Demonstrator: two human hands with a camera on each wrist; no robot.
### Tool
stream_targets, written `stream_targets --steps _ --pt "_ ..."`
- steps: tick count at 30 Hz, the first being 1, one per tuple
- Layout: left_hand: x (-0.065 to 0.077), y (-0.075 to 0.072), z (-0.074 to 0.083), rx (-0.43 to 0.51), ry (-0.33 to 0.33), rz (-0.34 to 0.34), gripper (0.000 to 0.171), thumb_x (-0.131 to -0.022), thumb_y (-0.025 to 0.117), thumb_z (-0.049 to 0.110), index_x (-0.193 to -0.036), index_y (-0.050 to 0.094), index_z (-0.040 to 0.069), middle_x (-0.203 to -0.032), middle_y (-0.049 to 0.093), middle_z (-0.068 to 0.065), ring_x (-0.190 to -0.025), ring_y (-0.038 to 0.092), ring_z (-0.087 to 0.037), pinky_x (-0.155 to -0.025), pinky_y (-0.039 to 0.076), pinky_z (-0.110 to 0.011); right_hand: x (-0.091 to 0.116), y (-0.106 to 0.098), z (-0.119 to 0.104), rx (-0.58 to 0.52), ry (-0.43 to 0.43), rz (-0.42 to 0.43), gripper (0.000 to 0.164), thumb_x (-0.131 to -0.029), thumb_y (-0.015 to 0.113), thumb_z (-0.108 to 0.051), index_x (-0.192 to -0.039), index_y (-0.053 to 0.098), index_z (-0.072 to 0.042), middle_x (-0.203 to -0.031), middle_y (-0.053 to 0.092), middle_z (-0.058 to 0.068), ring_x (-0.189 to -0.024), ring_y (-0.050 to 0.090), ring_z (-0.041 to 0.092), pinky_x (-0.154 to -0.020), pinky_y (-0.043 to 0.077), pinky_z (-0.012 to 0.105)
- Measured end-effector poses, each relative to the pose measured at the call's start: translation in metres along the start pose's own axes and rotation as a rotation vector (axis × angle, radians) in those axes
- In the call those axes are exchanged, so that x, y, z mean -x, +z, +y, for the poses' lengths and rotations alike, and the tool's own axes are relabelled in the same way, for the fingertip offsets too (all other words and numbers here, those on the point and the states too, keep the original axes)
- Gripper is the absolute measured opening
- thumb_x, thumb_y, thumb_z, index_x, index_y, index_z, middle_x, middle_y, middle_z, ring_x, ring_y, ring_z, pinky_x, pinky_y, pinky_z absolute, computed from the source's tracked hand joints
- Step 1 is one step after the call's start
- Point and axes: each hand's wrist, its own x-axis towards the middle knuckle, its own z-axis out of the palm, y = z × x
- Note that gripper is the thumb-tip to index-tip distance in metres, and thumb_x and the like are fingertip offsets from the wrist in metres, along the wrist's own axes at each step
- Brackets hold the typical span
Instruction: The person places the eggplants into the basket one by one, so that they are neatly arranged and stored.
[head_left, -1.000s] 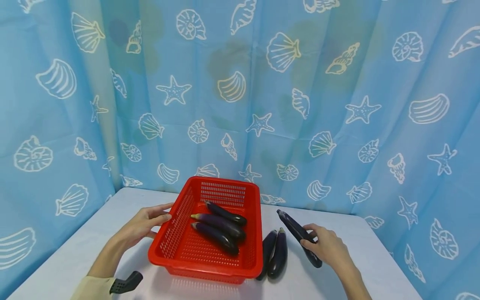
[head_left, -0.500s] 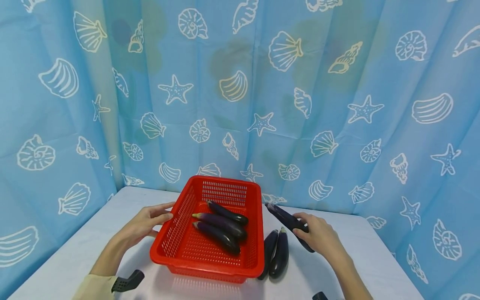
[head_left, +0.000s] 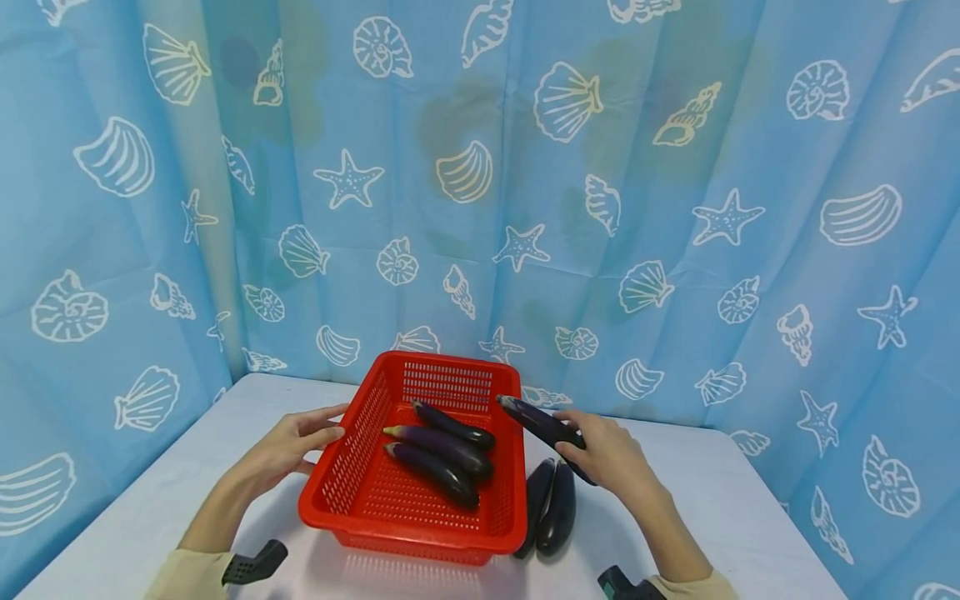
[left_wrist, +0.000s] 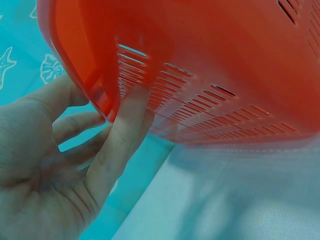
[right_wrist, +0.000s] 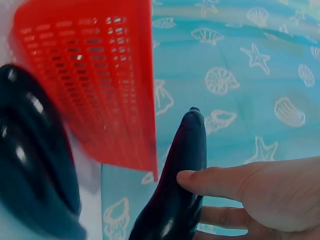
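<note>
Blue curtain (head_left: 450,225) with white shell and starfish print at 12 o'clock, behind a white table (head_left: 667,533). Clock centre for all bearings: red basket (head_left: 405,540), as seen in the head view. Inside the basket, three eggplants (head_left: 442,451) lying nearly parallel, stalk ends toward 10 o'clock; likely aligned to save floor space, with bare slotted floor toward 7 o'clock. At 4 o'clock, just outside the basket wall, two loose eggplants (head_left: 557,514) side by side on the table, stalk ends toward 12 o'clock; probably placed there for short reach.

Left hand (head_left: 294,442) at 9 o'clock: fingers extended against rim and outer wall, without visible wrapping; presumably for bracing the basket against sliding. Right hand (head_left: 606,452) at 3 o'clock: grasping the held eggplant (head_left: 542,425) around its blunt half, thumb on one flank, fingers on the opposite flank. Stalk end free, directed toward 10 o'clock and overlapping the 2 o'clock rim in the head view. Refer to the right wrist view: stalk end apart from the basket wall. Not determinable: whether above the opening. Rearward hold likely chosen to leave the leading end unobstructed. Opposed thumb and fingers probably needed against rolling of glossy skin.
</note>
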Motion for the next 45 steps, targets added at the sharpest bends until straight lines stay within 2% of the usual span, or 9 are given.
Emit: stream_targets --steps 4,11,20,26,35,45 --pt "0.001 0.0 -0.001 0.003 0.002 -0.002 0.069 -0.095 0.063 0.035 -0.153 0.034 0.012 -0.139 0.055 -0.023 -0.109 0.067 -0.025 -0.079 0.061 -0.047 -0.007 0.001 -0.017 -0.002 -0.031 -0.002 0.042 -0.088 0.073 -0.021 -0.128 0.063 -0.014 -0.111 0.071 0.011 -0.084 0.06 0.021 -0.074 0.059 0.042" --pt "0.001 0.0 -0.002 0.011 0.009 -0.017 0.069 -0.095 0.062 0.035 -0.153 0.033 0.011 -0.141 0.054 -0.024 -0.109 0.067 -0.026 -0.079 0.06 -0.048 -0.017 0.006 -0.042 0.006 -0.071 -0.01 0.044 -0.085 0.076 -0.02 -0.127 0.064 -0.015 -0.112 0.071 0.01 -0.092 0.063 0.022 -0.084 0.059 0.046" --pt "0.001 0.001 0.0 0.002 -0.003 0.002 0.069 -0.095 0.063 0.035 -0.153 0.034 0.012 -0.141 0.054 -0.023 -0.11 0.066 -0.026 -0.078 0.061 -0.047 -0.029 0.01 -0.057 0.024 -0.118 -0.012 0.043 -0.085 0.076 -0.02 -0.126 0.065 -0.012 -0.118 0.07 0.009 -0.094 0.063 0.022 -0.089 0.058 0.044" --pt "0.002 0.001 0.0 0.003 -0.008 0.007 0.069 -0.094 0.064 0.036 -0.153 0.035 0.012 -0.141 0.054 -0.023 -0.11 0.066 -0.026 -0.079 0.061 -0.048 -0.034 0.012 -0.067 0.021 -0.139 -0.017 0.044 -0.085 0.076 -0.019 -0.126 0.064 -0.011 -0.118 0.069 0.012 -0.096 0.064 0.025 -0.088 0.059 0.044" --pt "0.001 0.0 -0.003 0.005 -0.005 0.004 0.07 -0.095 0.064 0.036 -0.153 0.034 0.012 -0.141 0.054 -0.023 -0.11 0.067 -0.026 -0.078 0.06 -0.048 -0.044 0.014 -0.082 0.058 -0.172 -0.04 0.042 -0.087 0.073 -0.02 -0.128 0.064 -0.012 -0.12 0.068 0.012 -0.1 0.062 0.026 -0.094 0.056 0.047" --pt "0.0 -0.001 -0.002 0.003 0.01 0.0 0.069 -0.095 0.063 0.034 -0.153 0.034 0.011 -0.139 0.055 -0.024 -0.108 0.067 -0.025 -0.078 0.06 -0.048 -0.057 0.018 -0.094 0.082 -0.194 -0.054 0.04 -0.088 0.073 -0.022 -0.127 0.065 -0.014 -0.12 0.069 0.009 -0.101 0.064 0.025 -0.095 0.055 0.048"
